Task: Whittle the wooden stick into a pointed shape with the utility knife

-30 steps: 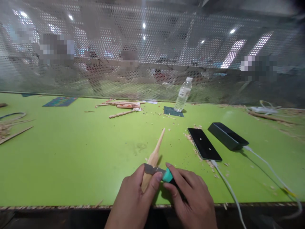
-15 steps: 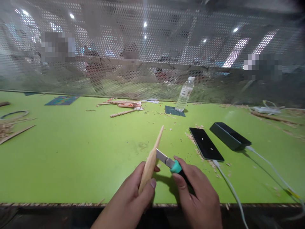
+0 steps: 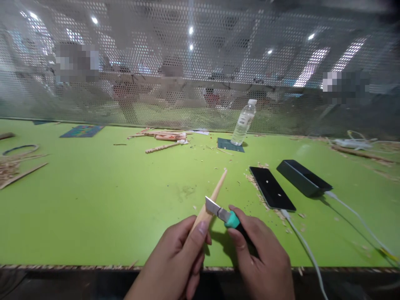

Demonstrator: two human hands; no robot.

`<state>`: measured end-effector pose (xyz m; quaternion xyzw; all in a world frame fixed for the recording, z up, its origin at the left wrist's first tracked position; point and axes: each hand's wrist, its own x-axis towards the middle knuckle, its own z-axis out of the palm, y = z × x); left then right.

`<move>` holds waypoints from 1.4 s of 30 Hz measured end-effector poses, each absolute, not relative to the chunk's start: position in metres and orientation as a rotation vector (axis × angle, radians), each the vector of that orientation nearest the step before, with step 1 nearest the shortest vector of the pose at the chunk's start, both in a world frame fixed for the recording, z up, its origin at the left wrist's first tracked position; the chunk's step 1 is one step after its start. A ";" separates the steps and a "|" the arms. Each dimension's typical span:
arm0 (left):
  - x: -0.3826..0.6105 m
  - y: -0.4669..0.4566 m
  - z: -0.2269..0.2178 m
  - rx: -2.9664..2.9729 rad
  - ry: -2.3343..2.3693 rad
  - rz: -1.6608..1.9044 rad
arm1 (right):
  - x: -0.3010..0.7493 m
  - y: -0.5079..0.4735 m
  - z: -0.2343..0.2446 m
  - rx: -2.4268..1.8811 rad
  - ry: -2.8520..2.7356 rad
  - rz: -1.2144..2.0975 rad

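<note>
My left hand (image 3: 183, 250) is closed around the thick lower part of a pale carved wooden stick (image 3: 219, 186), whose thin tapered end points up and to the right. The thumb lies along the wood. In my right hand (image 3: 261, 254) is a carving knife (image 3: 231, 219) with a teal and black handle, gripped with fingers wrapped round it. Its short angled blade lies across the stick just above my left thumb. The lower end of the stick is hidden in my left hand.
On the green table (image 3: 93, 216), a phone (image 3: 272, 188) and a dark box-shaped device (image 3: 303, 178) with white cables lie at right. A water bottle (image 3: 243, 123) stands on a dark sheet (image 3: 223, 144). Wood pieces (image 3: 165, 136) and shavings (image 3: 9, 166) lie about. A perforated screen (image 3: 193, 100) closes the back.
The stick has tilted further right and its tip has moved right and slightly down. My left thumb has moved up along the wood. The blade now lies over the stick rather than at its right edge.
</note>
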<state>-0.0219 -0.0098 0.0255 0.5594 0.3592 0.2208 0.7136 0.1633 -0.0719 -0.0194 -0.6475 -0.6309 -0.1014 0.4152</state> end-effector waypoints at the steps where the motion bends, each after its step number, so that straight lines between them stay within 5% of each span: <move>1: -0.022 -0.010 0.025 1.235 0.791 0.499 | 0.164 -0.072 -0.019 -1.624 -1.592 -0.257; 17: -0.024 -0.003 0.026 1.321 0.799 0.502 | 0.165 -0.072 -0.010 -1.429 -1.942 -0.263; 42: -0.016 -0.008 0.021 1.369 0.916 0.475 | 0.157 -0.070 -0.021 -1.532 -1.590 -0.421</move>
